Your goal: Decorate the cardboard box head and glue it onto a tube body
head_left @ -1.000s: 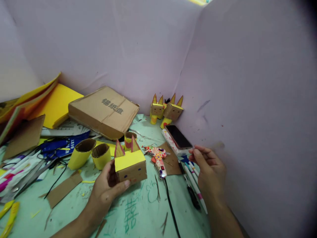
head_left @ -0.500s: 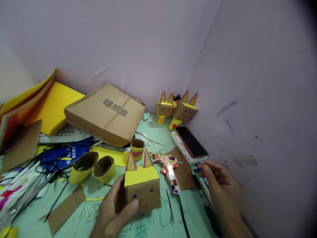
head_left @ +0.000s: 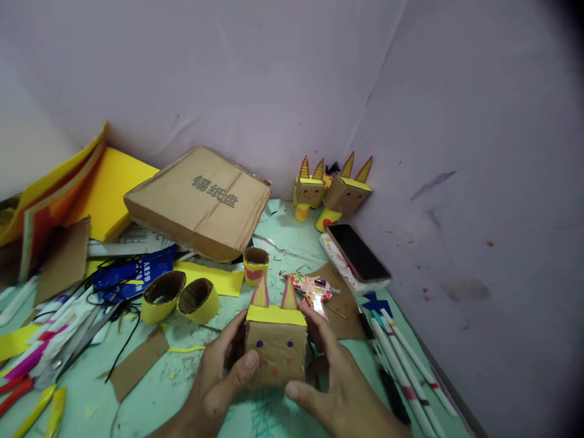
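While the left hand (head_left: pixel 216 374) holds it: the box head (head_left: pixel 276 344) is near the middle, toward 6 o'clock, with its dotted side facing 6 o'clock; I can't tell if it rests on the green surface (head_left: pixel 287 222)

Left grip: closed on the 9 o'clock side, thumb in front, fingers behind

Right hand (head_left: pixel 340 371): its grip is spread wide at 3 o'clock, fingers by the top corner, thumb low; I can't tell if it presses

Ears (head_left: pixel 289 295): both stand up at 12 o'clock; a bump from a finger could bend them

Glue gun (head_left: pixel 314 286): at 1 o'clock, its tip near an ear; if hot, a push that way could smear glue

Yellow tubes (head_left: pixel 201 307): at 10 o'clock; a knuckle could tip them

Brown card sides: a hard squeeze could dent them
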Demonstrator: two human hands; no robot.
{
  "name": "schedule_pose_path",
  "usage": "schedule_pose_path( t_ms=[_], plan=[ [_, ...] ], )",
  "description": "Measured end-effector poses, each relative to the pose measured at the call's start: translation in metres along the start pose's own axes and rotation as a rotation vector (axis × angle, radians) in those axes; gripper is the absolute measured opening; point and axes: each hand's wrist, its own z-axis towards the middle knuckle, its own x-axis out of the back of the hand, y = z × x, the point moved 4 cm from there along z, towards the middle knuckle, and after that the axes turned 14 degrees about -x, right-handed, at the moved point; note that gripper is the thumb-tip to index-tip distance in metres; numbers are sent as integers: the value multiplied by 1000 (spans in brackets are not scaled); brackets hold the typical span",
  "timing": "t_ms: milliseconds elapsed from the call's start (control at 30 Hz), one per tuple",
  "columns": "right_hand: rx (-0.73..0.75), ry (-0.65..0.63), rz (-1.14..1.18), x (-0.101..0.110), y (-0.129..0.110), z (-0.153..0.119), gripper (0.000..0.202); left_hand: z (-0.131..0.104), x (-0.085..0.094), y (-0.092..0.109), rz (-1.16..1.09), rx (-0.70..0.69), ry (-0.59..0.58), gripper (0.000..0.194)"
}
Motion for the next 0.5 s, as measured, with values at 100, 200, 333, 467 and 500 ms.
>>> schedule_pose_path(
  t_ms=[100,200,333,467,500],
  plan=[
    [50,-34,61,-6,1,1,81,-2,3,-2,58,-53,-90,83],
    [93,-69,147,-7,2,1,80,-9,13,-10,237,-23,-18,93],
    [67,-38,101,-4,4,2,82,-13,24,-20,435,11,39,91],
    [71,189,47,12,3,0,73,-13,28,-24,524,-4,58,78],
    [91,254,45,18,0,-2,65,-13,29,-25,526,-3,66,77]
  ],
)
